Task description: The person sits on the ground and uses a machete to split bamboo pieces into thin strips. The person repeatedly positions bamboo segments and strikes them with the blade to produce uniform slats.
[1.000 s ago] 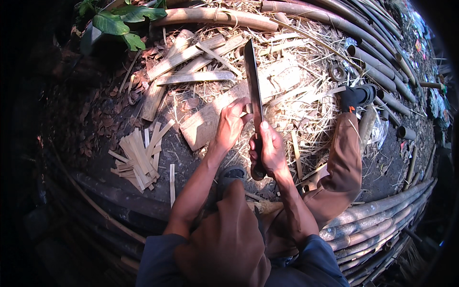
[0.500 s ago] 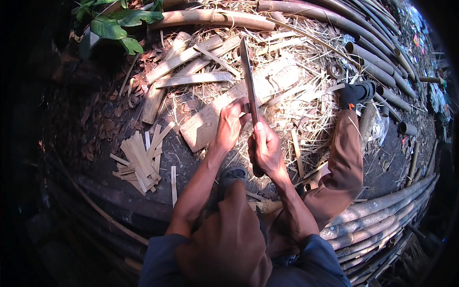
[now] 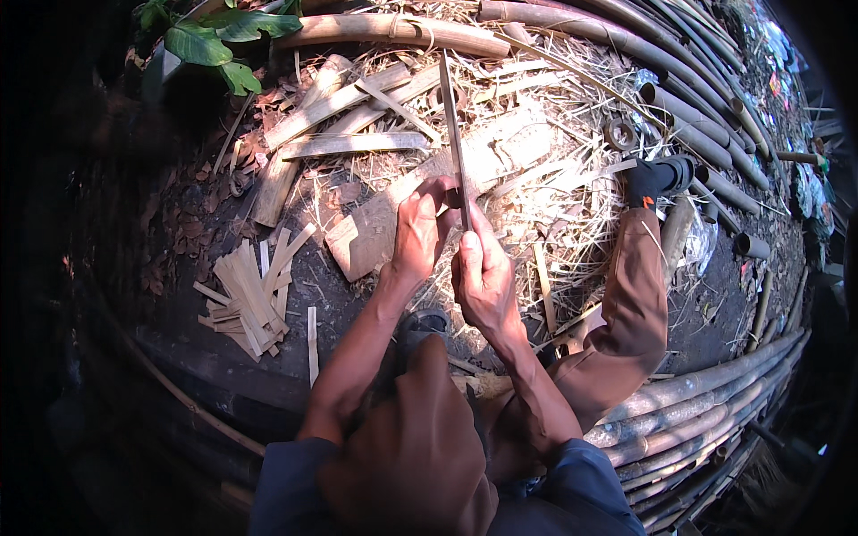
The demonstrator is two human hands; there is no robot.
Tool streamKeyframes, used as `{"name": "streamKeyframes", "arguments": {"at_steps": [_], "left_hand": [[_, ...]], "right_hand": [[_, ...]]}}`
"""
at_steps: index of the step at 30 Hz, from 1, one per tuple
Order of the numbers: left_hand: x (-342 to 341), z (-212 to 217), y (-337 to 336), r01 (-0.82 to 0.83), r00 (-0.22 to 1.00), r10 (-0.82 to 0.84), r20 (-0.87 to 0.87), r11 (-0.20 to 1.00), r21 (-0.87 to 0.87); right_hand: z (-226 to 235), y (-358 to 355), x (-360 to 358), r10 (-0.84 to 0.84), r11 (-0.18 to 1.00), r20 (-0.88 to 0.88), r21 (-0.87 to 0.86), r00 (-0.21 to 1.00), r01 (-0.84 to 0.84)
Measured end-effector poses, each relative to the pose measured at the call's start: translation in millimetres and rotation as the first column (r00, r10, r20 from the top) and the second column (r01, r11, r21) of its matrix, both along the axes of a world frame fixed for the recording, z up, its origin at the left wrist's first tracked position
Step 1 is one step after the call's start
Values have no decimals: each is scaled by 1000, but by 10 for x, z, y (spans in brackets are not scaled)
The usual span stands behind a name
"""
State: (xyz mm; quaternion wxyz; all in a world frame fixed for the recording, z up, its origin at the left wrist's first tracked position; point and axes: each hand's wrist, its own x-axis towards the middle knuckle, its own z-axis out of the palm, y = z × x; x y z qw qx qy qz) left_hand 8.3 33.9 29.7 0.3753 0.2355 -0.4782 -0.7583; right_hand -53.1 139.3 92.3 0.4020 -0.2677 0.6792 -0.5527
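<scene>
My right hand [image 3: 483, 277] grips the handle of a long machete [image 3: 453, 134], thumb laid along its back. The blade stands edge-on and points away from me over the straw. My left hand [image 3: 418, 228] sits just left of the blade near its base, fingers curled around a small piece of bamboo that the hands mostly hide. Beneath my hands a wide flat split-bamboo slab [image 3: 375, 234] lies on the ground.
A pile of short cut bamboo slats [image 3: 252, 293] lies to the left. Long split bamboo pieces [image 3: 344, 143] and straw cover the ground ahead. Whole bamboo poles [image 3: 688, 415] curve along the right and far side. My brown-trousered leg [image 3: 630, 313] stretches out right; green leaves [image 3: 201, 40] top left.
The machete has turned from showing its flat side to standing edge-on, and my hands have closed in together around its base.
</scene>
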Motion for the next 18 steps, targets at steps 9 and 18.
{"name": "streamKeyframes", "arguments": {"at_steps": [9, 18], "left_hand": [[205, 51, -105, 179, 868, 197, 456, 732, -657], [252, 159, -115, 87, 667, 422, 614, 774, -627]], "right_hand": [[-66, -83, -44, 45, 996, -39, 76, 998, -42], [-474, -147, 168, 50, 999, -191, 15, 980, -48]]}}
